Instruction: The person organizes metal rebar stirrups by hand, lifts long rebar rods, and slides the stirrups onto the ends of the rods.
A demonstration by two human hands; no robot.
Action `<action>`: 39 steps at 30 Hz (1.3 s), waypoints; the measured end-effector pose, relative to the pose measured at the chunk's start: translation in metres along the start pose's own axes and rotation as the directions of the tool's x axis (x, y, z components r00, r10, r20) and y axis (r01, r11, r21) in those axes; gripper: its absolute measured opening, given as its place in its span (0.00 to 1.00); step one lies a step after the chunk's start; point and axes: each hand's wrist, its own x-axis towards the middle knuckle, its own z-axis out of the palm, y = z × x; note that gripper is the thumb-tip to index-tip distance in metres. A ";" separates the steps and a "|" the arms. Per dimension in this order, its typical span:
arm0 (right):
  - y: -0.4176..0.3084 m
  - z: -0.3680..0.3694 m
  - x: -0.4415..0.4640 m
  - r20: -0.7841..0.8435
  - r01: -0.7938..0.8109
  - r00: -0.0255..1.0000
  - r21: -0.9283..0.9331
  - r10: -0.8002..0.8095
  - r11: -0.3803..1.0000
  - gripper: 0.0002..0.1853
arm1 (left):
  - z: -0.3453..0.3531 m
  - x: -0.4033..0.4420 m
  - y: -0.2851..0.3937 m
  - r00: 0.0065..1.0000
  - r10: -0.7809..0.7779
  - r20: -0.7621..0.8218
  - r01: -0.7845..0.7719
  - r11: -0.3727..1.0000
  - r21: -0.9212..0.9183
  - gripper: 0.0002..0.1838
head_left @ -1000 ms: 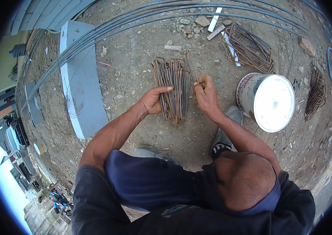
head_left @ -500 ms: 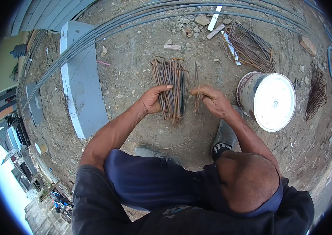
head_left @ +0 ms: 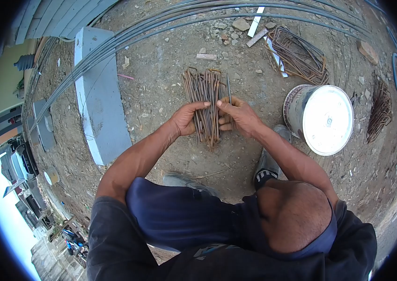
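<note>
A bundle of rusty bent steel bars [head_left: 204,89] stands between my hands, its bars side by side. My left hand [head_left: 185,118] grips the left side of the bundle, thumb across the front. On the right side, my right hand [head_left: 239,115] is closed on a thin bent bar [head_left: 229,86], with its thumb against the bundle and its fingers partly behind the bars. The lower ends of the bars are close to the ground between my feet.
A white-topped bucket [head_left: 328,120] is right of my hands. Behind it lies a pile of bent bars [head_left: 299,56], with another rusty pile [head_left: 379,112] at far right. A grey board [head_left: 102,98] lies left; long rods [head_left: 175,21] cross the top.
My right hand has moved left with the thin bar, from apart from the bundle to against its right side. My left hand has kept its hold.
</note>
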 end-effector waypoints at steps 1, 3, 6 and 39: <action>0.000 0.002 0.007 -0.027 0.054 0.998 -0.044 -0.056 0.998 0.17 | 0.003 -0.001 0.000 1.000 0.002 0.006 -0.002 1.000 0.008 0.19; 0.000 0.006 0.017 -0.076 0.142 0.986 -0.110 -0.151 0.984 0.15 | 0.008 -0.004 0.002 1.000 0.009 -0.004 -0.009 1.000 0.017 0.19; -0.002 0.011 0.021 -0.146 0.211 0.962 -0.150 -0.233 0.966 0.12 | 0.009 -0.004 0.001 0.999 0.007 -0.032 -0.007 1.000 -0.003 0.18; -0.061 -0.031 -0.018 -0.352 0.275 0.667 -0.703 -0.657 0.655 0.14 | -0.001 -0.005 0.003 0.993 -0.001 -0.121 -0.003 0.999 -0.032 0.13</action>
